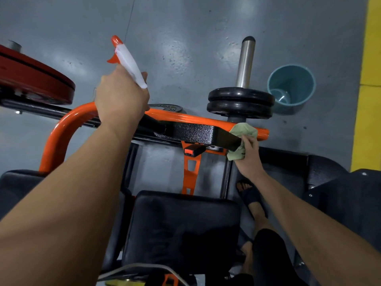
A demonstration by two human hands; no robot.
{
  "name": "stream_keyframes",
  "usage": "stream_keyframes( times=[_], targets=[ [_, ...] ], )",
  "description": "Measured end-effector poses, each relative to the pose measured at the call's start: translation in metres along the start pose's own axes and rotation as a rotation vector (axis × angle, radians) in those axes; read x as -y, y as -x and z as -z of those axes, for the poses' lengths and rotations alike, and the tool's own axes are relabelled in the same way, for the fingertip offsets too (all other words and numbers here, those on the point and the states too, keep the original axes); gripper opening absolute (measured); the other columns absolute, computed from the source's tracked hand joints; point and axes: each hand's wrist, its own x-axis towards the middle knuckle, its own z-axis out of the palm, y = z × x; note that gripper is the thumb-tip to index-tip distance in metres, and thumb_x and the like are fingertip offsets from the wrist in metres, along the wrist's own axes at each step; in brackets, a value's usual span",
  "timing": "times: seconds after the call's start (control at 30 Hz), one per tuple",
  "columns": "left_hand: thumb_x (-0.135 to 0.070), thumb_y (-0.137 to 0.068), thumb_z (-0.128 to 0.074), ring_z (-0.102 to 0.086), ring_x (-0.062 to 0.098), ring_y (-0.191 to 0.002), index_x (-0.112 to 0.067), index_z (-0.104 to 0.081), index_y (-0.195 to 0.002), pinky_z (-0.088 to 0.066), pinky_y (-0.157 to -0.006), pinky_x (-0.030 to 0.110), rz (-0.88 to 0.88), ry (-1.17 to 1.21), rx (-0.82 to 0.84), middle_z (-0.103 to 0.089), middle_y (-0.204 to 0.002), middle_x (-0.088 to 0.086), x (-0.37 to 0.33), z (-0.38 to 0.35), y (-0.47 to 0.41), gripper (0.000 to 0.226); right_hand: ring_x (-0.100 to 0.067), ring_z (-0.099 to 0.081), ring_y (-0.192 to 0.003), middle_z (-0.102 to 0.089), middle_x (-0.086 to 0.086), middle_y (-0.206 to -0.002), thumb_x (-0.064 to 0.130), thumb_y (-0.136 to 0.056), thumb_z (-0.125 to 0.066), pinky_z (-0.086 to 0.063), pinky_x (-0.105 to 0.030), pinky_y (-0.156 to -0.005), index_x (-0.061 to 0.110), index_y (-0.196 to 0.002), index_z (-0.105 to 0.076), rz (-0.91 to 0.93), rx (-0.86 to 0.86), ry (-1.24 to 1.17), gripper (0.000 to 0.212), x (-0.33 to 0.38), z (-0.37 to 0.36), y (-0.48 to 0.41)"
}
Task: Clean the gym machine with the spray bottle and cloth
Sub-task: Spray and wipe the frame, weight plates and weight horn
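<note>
My left hand (120, 96) grips a white spray bottle (128, 62) with an orange nozzle and trigger, held up above the orange tube frame (59, 137) of the gym machine. My right hand (248, 155) holds a pale green cloth (243, 131) against the right end of the orange bar, beside the black bracket (195, 132). The bottle's body is hidden inside my left hand. The black seat pad (181, 226) lies below, between my forearms.
Two black weight plates (240, 105) sit on a steel post (245, 62) just beyond the cloth. A teal bucket (291, 87) stands on the grey floor to the right. A red plate (35, 79) is at far left. My sandalled foot (250, 197) stands beside the seat.
</note>
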Motion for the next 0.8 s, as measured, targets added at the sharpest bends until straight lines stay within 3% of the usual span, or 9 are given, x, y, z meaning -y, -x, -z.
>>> stream_keyframes(
  times=[0.1, 0.2, 0.37, 0.4, 0.53, 0.67, 0.73, 0.8],
  targets=[
    [-0.053, -0.100, -0.054, -0.070, 0.039, -0.089, -0.007, -0.061, -0.107, -0.056, -0.073, 0.043, -0.005, -0.028, -0.001, -0.072, -0.095, 0.017, 0.001, 0.001, -0.001, 0.047, -0.011, -0.038, -0.126, -0.031, -0.010, -0.145, 0.003, -0.084, -0.075, -0.027, -0.016, -0.109, 0.012, -0.147, -0.047, -0.054, -0.158, 0.002, 0.070, -0.008, -0.014, -0.002],
    [-0.051, -0.100, -0.054, -0.067, 0.044, -0.091, -0.005, -0.062, -0.104, -0.048, -0.068, 0.041, -0.026, -0.052, -0.020, -0.070, -0.097, 0.020, 0.003, -0.001, -0.003, 0.047, -0.023, -0.047, -0.122, -0.030, -0.001, -0.131, -0.001, -0.092, -0.063, -0.032, -0.008, -0.098, 0.023, -0.134, -0.053, -0.224, -0.222, -0.083, 0.051, -0.009, -0.017, -0.008],
    [-0.050, -0.100, -0.054, -0.068, 0.044, -0.093, -0.004, -0.062, -0.108, -0.053, -0.074, 0.043, -0.022, -0.048, -0.013, -0.070, -0.101, 0.021, 0.004, -0.002, -0.003, 0.047, -0.038, -0.031, -0.138, -0.020, -0.018, -0.155, 0.017, -0.084, -0.077, -0.033, -0.045, -0.116, 0.012, -0.146, -0.034, -0.411, -0.154, -0.008, 0.075, -0.009, -0.013, -0.010],
    [-0.049, -0.100, -0.054, -0.067, 0.044, -0.094, -0.004, -0.062, -0.108, -0.052, -0.074, 0.043, -0.023, -0.043, -0.012, -0.070, -0.101, 0.021, 0.004, -0.002, -0.003, 0.047, -0.040, -0.030, -0.140, -0.020, -0.019, -0.158, 0.020, -0.084, -0.078, -0.035, -0.046, -0.114, 0.010, -0.147, -0.031, -0.459, -0.124, -0.031, 0.079, -0.009, -0.008, -0.010],
    [-0.049, -0.100, -0.052, -0.066, 0.044, -0.097, -0.005, -0.061, -0.111, -0.050, -0.074, 0.041, -0.006, -0.021, -0.006, -0.070, -0.103, 0.021, 0.002, 0.000, -0.003, 0.046, -0.027, -0.054, -0.110, -0.053, -0.009, -0.132, 0.014, -0.092, -0.066, -0.043, -0.035, -0.090, 0.007, -0.144, -0.030, -0.451, 0.013, -0.061, 0.064, 0.011, 0.007, 0.000],
    [-0.056, -0.094, -0.050, -0.070, 0.041, -0.090, -0.010, -0.059, -0.107, -0.060, -0.079, 0.050, -0.008, 0.036, 0.001, -0.072, -0.095, 0.016, 0.004, -0.001, -0.003, 0.049, -0.017, -0.060, -0.101, -0.060, 0.007, -0.110, 0.007, -0.091, -0.059, -0.043, -0.016, -0.074, 0.021, -0.143, -0.042, -0.199, -0.100, -0.105, 0.057, 0.062, -0.009, 0.029],
    [-0.056, -0.093, -0.050, -0.070, 0.042, -0.091, -0.010, -0.059, -0.106, -0.060, -0.080, 0.051, -0.009, 0.058, -0.003, -0.072, -0.096, 0.017, 0.004, 0.000, -0.002, 0.049, 0.001, -0.058, -0.098, -0.061, 0.017, -0.111, 0.003, -0.090, -0.062, -0.039, 0.000, -0.081, 0.024, -0.147, -0.043, -0.050, -0.161, -0.205, 0.064, 0.083, -0.025, 0.050],
    [-0.054, -0.094, -0.051, -0.069, 0.042, -0.094, -0.008, -0.059, -0.105, -0.059, -0.081, 0.051, -0.009, 0.055, 0.004, -0.071, -0.096, 0.018, 0.002, 0.001, -0.001, 0.048, 0.004, -0.058, -0.112, -0.061, 0.015, -0.125, 0.011, -0.089, -0.071, -0.040, -0.006, -0.096, 0.028, -0.151, -0.039, 0.040, -0.174, -0.285, 0.071, 0.091, -0.034, 0.058]
  ],
)
